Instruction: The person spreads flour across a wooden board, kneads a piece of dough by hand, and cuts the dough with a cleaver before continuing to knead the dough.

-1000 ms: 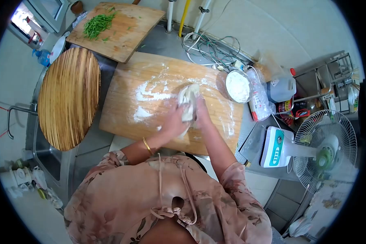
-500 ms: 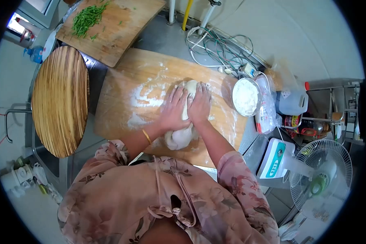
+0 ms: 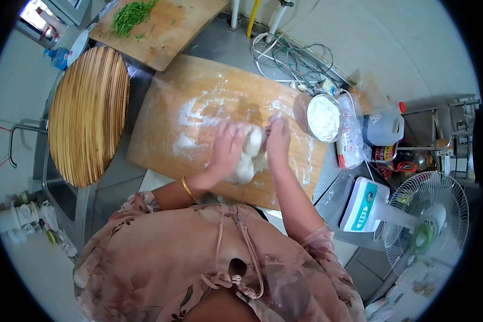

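Note:
A lump of pale dough lies on the floured wooden board in front of me, its upper part raised and folded over. My left hand is curled against the dough's left side, its fingers somewhat blurred. On the other side my right hand is closed at the dough's upper right edge, fingers bent and the fingertips smeared by motion. White flour is streaked over the board, mostly to the left of the hands.
A bowl of flour stands at the board's right edge. Beyond it are a plastic jug, a kitchen scale and a fan. Chopped greens lie on another board. A round wooden lid stands left; cables lie behind.
My hands were flat on the dough, pressing side by side. Now they are apart, curled at its two sides, nearer to me, and the dough's far end is lifted back. The view has shifted slightly.

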### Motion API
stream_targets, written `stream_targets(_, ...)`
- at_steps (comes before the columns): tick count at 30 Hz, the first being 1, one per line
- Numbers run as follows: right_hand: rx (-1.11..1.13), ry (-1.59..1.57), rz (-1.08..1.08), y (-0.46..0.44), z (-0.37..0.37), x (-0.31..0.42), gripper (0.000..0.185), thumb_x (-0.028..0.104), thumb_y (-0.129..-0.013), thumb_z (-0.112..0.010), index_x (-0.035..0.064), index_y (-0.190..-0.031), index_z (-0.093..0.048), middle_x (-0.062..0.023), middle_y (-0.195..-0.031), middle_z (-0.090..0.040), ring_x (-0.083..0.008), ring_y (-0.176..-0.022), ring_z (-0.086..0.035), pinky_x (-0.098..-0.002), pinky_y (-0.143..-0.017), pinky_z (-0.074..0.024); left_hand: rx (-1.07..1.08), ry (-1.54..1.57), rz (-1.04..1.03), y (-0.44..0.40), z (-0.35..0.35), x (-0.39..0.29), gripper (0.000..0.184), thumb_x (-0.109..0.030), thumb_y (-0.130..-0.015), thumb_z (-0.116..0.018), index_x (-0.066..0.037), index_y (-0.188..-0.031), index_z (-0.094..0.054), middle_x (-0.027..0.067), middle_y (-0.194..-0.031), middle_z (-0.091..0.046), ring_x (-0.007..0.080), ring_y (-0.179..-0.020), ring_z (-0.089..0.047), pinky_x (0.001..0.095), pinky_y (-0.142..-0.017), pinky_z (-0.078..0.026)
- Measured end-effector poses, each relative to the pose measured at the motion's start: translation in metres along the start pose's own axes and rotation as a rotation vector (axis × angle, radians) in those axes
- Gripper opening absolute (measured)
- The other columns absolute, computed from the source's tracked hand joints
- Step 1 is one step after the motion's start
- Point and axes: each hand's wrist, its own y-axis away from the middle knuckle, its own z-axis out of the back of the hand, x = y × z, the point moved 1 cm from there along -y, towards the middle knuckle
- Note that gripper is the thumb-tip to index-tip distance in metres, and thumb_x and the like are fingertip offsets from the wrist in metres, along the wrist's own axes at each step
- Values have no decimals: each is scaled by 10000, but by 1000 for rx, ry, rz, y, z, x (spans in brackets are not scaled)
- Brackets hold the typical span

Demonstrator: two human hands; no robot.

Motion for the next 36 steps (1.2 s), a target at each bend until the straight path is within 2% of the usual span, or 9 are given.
stream_targets(4, -29, 661, 734, 44, -4, -48, 289, 215, -863, -540, 69, -1104, -603, -176, -1117, -553, -357, -1062, -496, -465, -928, -377, -4, -379, -376, 46, -11, 18, 259, -116, -795, -590, -60, -1049, -587, 134, -982, -534, 316, -930, -514, 433, -841, -394)
stream_targets(8, 14, 872, 788, 10, -20, -68, 366, 250, -793, -555, 83, -1115, -607, -150, -1156, -552, -370, -1108, -474, -528, -954, -330, 116, -551, -308, 24, -17, 54, 239, -172, -787, -580, -80, -1008, -589, 112, -986, -554, 286, -937, -521, 442, -836, -376)
stream_targets(18, 86, 874, 539, -78, -51, -43, 297, 257, -856, -526, 81, -1076, -619, -158, -1113, -574, -342, -1092, -500, -467, -934, -371, 117, -723, -143, -52, -26, 65, 261, -167, -822, -568, -61, -1058, -594, 142, -981, -551, 327, -929, -537, 471, -821, -387)
stream_targets(21, 91, 717, 643, -65, -40, -42, 335, 216, -864, -543, 54, -1150, -606, -177, -1156, -582, -353, -1131, -502, -477, -987, -364, 149, -674, -94, -40, -19, 51, 357, -170, -821, -569, -56, -1159, -589, 145, -1131, -568, 320, -1093, -528, 497, -932, -380)
stream_targets(24, -4, 471, 701, -35, -13, -29, 359, 157, -866, -553, 24, -1197, -590, -192, -1209, -574, -362, -1126, -524, -469, -1013, -372, 176, -752, -395, -22, -3, 15, 443, -122, -822, -527, -30, -1254, -554, 167, -1317, -506, 312, -1294, -429, 532, -1082, -293)
stream_targets(27, 216, 286, 552, -14, 2, -20, 335, 115, -883, -529, 1, -1193, -590, -210, -1231, -560, -372, -1062, -558, -448, -986, -412, 484, -762, -386, -12, -8, 15, 533, -124, -819, -512, 2, -1337, -496, 172, -1426, -437, 305, -1403, -312, 567, -1151, -166)
stream_targets(30, 328, 458, 547, -19, 3, -37, 318, 87, -862, -579, -10, -1164, -605, -187, -1219, -561, -303, -1013, -588, -378, -921, -467, 605, -755, -353, -2, -16, 33, 544, -137, -813, -501, 22, -1334, -495, 172, -1430, -433, 309, -1407, -306, 581, -1150, -150)
stream_targets(33, 288, 193, 169, -15, -2, -46, 354, 50, -805, -665, 12, -1154, -621, -130, -1119, -575, -218, -942, -584, -321, -860, -485, 589, -719, -439, 10, -13, 40, 520, -144, -818, -493, 38, -1304, -516, 181, -1432, -429, 312, -1411, -298, 593, -1148, -136)
stream_targets(36, 284, 225, 134, -20, -2, -55, 393, 30, -748, -739, 44, -1128, -640, -67, -1018, -554, -154, -866, -553, -280, -793, -483, 643, -746, -412, 15, -14, 36, 499, -145, -821, -492, 10, -1293, -538, 165, -1425, -439, 317, -1415, -289, 619, -1138, -124)
